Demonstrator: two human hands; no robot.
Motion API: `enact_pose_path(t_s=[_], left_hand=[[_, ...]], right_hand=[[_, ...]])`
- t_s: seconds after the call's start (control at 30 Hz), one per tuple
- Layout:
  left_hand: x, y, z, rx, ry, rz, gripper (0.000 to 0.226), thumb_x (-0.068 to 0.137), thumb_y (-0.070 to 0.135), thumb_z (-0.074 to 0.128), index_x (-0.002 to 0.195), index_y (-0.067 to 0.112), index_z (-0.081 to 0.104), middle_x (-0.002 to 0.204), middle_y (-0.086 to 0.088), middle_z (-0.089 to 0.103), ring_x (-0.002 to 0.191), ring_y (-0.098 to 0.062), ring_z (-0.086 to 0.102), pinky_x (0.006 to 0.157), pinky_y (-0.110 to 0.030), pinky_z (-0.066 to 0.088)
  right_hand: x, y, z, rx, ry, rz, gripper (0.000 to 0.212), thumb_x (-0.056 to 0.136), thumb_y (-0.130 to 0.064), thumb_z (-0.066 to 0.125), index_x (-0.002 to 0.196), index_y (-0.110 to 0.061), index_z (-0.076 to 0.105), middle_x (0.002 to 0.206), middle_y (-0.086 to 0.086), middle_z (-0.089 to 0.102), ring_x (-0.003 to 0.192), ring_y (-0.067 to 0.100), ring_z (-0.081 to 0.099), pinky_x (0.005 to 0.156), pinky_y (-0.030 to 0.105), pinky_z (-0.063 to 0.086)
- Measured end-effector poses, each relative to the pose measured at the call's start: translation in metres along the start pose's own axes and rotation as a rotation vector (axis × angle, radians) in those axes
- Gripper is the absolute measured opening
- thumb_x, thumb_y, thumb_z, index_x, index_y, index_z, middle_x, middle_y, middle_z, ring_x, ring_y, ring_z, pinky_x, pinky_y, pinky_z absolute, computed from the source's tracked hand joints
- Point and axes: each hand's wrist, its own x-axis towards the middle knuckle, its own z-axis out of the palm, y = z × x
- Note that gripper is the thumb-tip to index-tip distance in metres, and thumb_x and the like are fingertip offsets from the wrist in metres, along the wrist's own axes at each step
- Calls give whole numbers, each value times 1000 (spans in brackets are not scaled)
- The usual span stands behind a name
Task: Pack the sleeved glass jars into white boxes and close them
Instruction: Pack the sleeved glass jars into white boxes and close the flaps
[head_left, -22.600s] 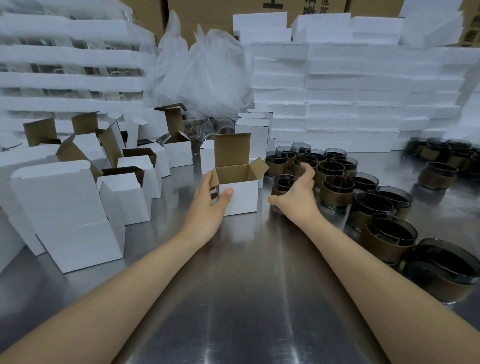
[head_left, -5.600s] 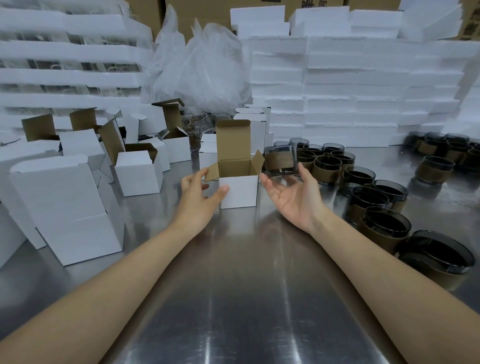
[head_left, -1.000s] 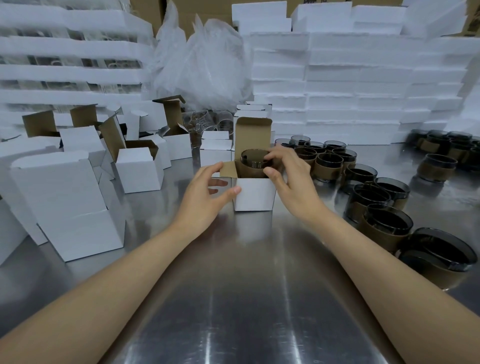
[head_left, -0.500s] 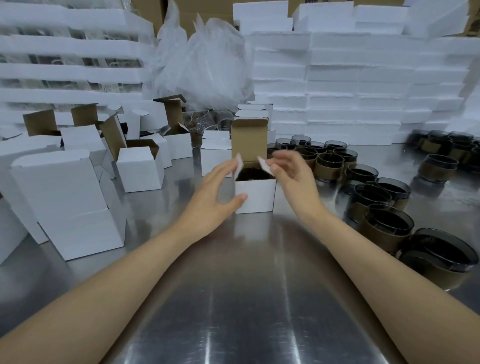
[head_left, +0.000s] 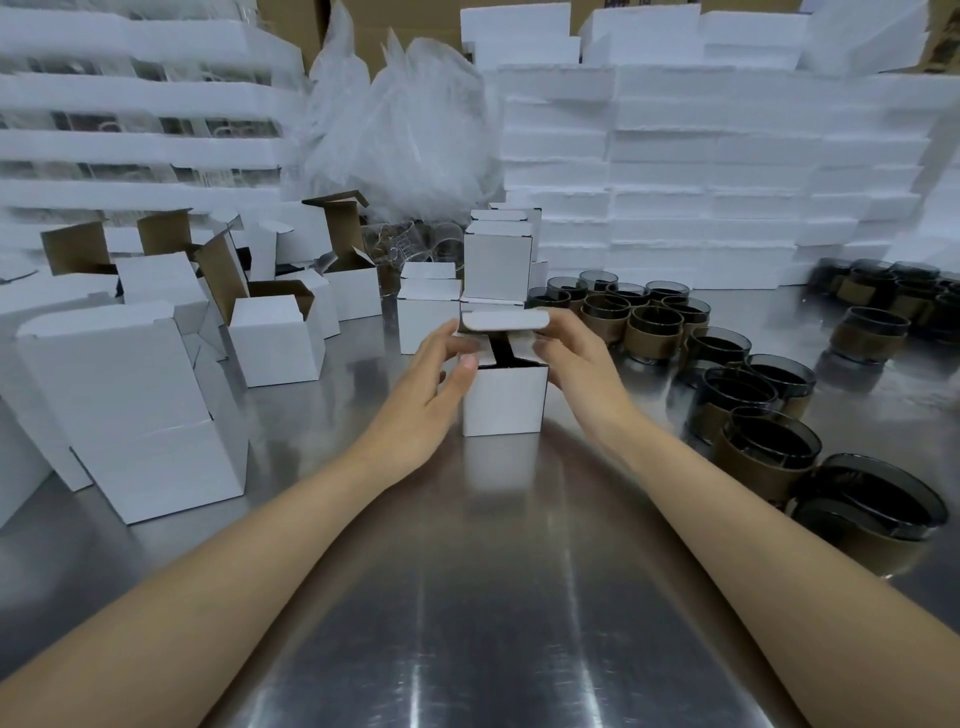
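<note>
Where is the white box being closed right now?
Head view: the white box stands mid-table between the left hand and right hand, with the sleeved jars to its right.

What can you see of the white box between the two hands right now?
The white box, cardboard by its look, stands upright on the steel table. Both side flaps are folded inward with a dark gap between them; the top lid, tuck tab bent, is coming down but not shut. The left hand and right hand touch its upper sides.
</note>
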Motion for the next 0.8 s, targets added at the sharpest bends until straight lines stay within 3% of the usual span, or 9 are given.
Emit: enact_pose_path(t_s=[0.07, 0.13, 0.23, 0.37, 0.5, 0.63, 0.8], left_hand=[[-1, 0, 0, -44, -10, -11, 35, 94, 50, 38, 129, 41, 39, 132, 36, 40, 116, 26, 35, 91, 4, 29], [-1, -1, 1, -77, -1, -39, 29, 92, 51, 40, 120, 40, 38, 132, 39, 36, 115, 28, 35, 90, 3, 30], [1, -3, 3, -145, 49, -55, 24, 92, 44, 45, 111, 37, 32, 142, 19, 38, 118, 20, 40, 98, -5, 35], [0, -4, 1, -100, 34, -22, 41, 97, 30, 50, 130, 42, 29, 136, 18, 42, 122, 12, 41, 101, -7, 32], [0, -1, 0, -123, 55, -47, 28, 94, 49, 44, 121, 44, 42, 127, 21, 48, 108, 20, 44, 86, 1, 32], [3, 1, -1, -151, 98, -64, 17, 98, 40, 41, 114, 40, 46, 121, 26, 50, 105, 19, 46, 81, 2, 33], [4, 2, -2, -144, 80, -57, 32, 88, 52, 40, 117, 37, 46, 124, 20, 50, 111, 13, 46, 83, 0, 34]], right_hand=[[0, 0, -1, 71, -4, 62, 31, 96, -4, 37, 105, -16, 64, 112, -2, 64, 104, 9, 58, 78, 15, 46], [0, 2, -2, 76, -33, 78, 25, 101, -18, 40, 104, -19, 65, 116, -2, 63, 109, 10, 57, 83, 19, 47], [-2, 8, -2, -59, -48, -78, 15, 100, -22, 48, 107, -17, 61, 101, -11, 61, 95, 1, 55, 88, 25, 45], [-3, 12, -4, -211, -80, -240, 13, 97, -29, 52, 106, -35, 59, 108, -17, 60, 96, -5, 55, 84, 12, 42], [-2, 16, -4, -321, -122, -352, 17, 94, -29, 53, 108, -31, 63, 114, -15, 56, 110, -3, 52, 88, 8, 40], [-3, 16, 0, -281, -137, -330, 16, 94, -28, 51, 102, -38, 61, 113, -15, 55, 110, -2, 51, 86, 6, 38], [-3, 13, 0, -356, -139, -332, 18, 96, -32, 46, 102, -45, 56, 113, -19, 56, 106, -4, 52, 84, 7, 37]])
